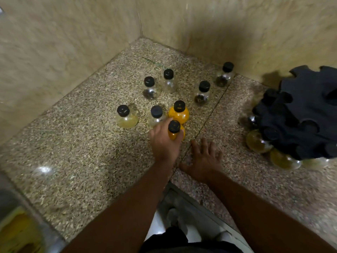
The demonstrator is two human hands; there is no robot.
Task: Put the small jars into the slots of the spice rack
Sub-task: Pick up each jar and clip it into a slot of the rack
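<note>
Head-worn view, close, steeply down onto countertop corner.

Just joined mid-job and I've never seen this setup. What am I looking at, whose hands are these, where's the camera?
There is no machine: a person works with bare hands. The one picture comes from a camera on their head, looking down at a speckled stone counter in a corner. The left hand grips an orange jar with a black cap. The right hand lies open on the counter. Seven more capped jars stand loose beyond. The black spice rack sits at the right, with filled jars already in it.
</note>
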